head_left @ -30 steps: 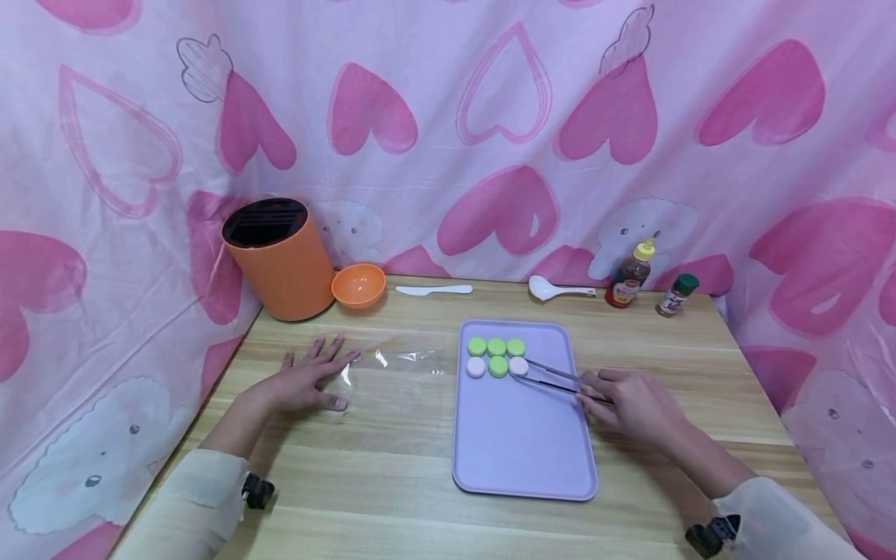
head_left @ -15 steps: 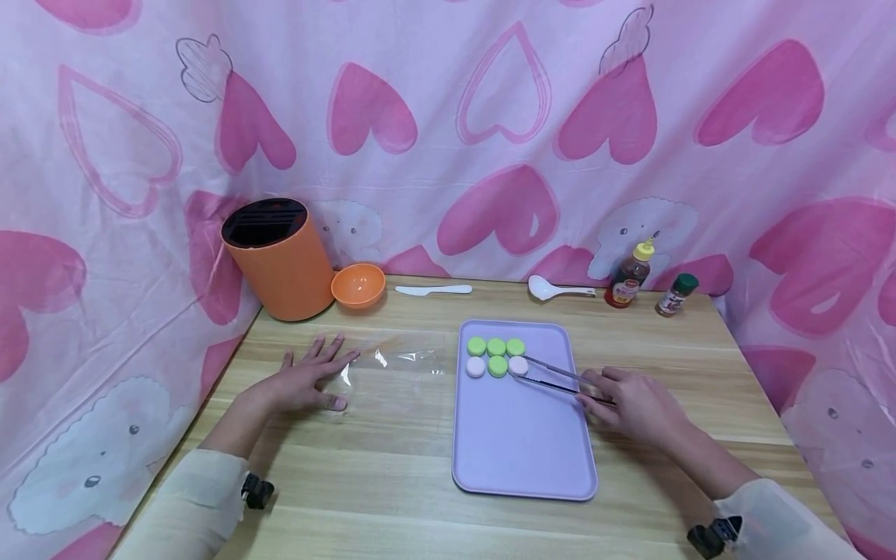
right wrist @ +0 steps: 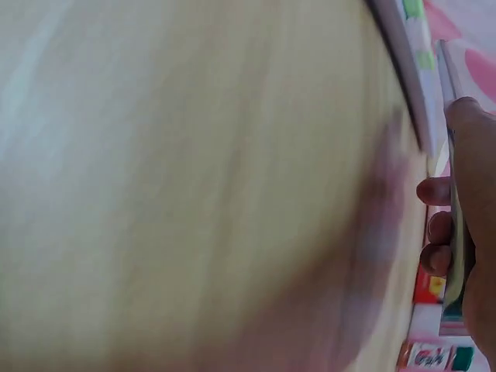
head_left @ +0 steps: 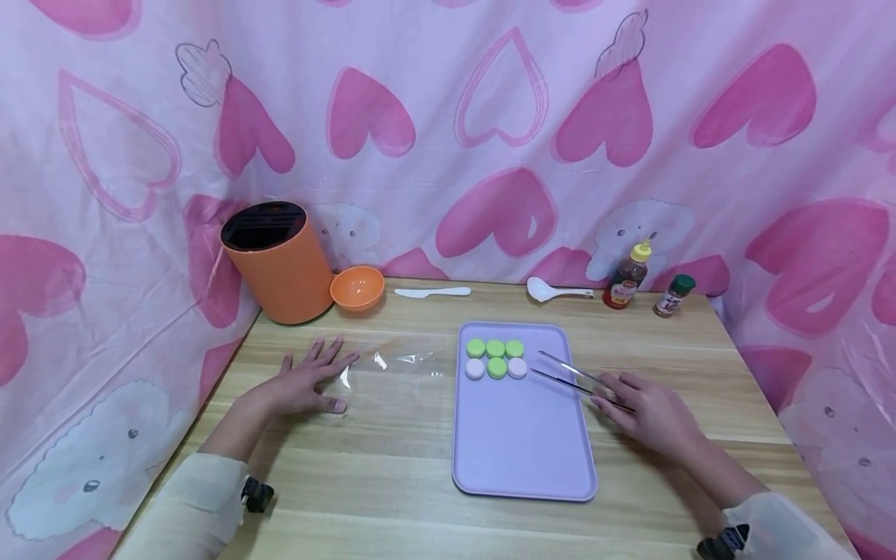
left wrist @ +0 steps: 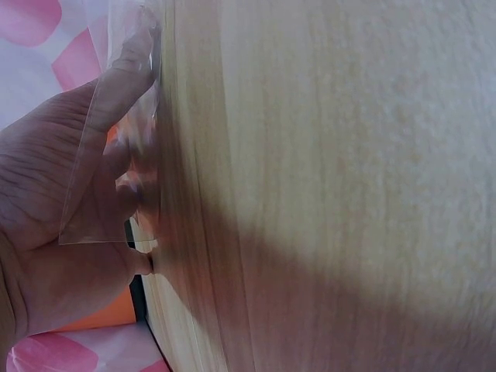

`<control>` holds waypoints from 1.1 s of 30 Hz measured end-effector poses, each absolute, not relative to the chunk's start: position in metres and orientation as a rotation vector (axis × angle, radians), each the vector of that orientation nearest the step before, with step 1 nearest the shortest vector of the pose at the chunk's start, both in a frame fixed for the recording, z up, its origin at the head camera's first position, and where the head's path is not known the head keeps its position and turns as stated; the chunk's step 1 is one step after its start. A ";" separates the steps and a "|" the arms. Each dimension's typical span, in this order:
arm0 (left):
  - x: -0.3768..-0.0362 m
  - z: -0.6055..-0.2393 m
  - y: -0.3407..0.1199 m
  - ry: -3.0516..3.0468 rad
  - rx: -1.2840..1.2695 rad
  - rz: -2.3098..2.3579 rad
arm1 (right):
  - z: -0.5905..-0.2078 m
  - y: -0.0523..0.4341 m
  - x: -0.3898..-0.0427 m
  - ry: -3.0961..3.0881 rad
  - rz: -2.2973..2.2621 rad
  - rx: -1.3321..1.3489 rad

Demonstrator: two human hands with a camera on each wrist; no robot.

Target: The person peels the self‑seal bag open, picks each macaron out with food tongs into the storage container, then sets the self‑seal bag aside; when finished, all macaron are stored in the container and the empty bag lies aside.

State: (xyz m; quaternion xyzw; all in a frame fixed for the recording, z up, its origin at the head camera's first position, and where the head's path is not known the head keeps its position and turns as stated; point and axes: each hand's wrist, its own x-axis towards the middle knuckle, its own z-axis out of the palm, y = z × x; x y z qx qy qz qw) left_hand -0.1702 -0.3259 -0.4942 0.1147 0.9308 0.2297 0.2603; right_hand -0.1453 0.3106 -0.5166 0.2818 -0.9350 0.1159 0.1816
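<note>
A lilac tray point(head_left: 521, 443) lies on the wooden table. At its far end sit several round macarons in two rows: three green ones point(head_left: 495, 348) behind, and a white point(head_left: 475, 369), a green point(head_left: 498, 368) and a white one point(head_left: 517, 368) in front. My right hand point(head_left: 647, 416) grips metal tongs point(head_left: 570, 379) over the tray's right edge; their tips are spread and hold nothing, just right of the front white macaron. My left hand point(head_left: 308, 383) rests flat, fingers spread, on a clear plastic bag point(head_left: 392, 373) left of the tray. The left wrist view shows the bag's point(left wrist: 108, 155) edge over my palm.
At the back stand an orange knife block point(head_left: 278, 260), an orange bowl point(head_left: 358, 287), a white plastic knife point(head_left: 432, 292), a white spoon point(head_left: 556, 290), a sauce bottle point(head_left: 626, 276) and a small spice jar point(head_left: 675, 295). Pink heart-print cloth surrounds the table.
The tongs have let go of the right white macaron and drawn back to the right with their tips spread. The left hand has stayed put.
</note>
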 end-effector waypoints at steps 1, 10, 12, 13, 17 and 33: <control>-0.170 -0.494 -0.326 2.521 0.312 0.624 | -0.520 0.314 -0.146 -2.622 0.329 0.795; -0.167 -0.492 -0.324 2.522 0.339 0.640 | -0.528 0.335 -0.139 -2.609 0.311 0.741; -0.166 -0.491 -0.324 2.522 0.348 0.646 | -0.528 0.338 -0.137 -2.599 0.316 0.713; -0.166 -0.491 -0.324 2.522 0.347 0.647 | -0.528 0.339 -0.136 -2.590 0.322 0.699; -0.165 -0.489 -0.323 2.520 0.350 0.652 | -0.532 0.343 -0.135 -2.572 0.360 0.634; -0.166 -0.490 -0.326 2.514 0.349 0.658 | -0.528 0.328 -0.133 -2.812 0.423 0.188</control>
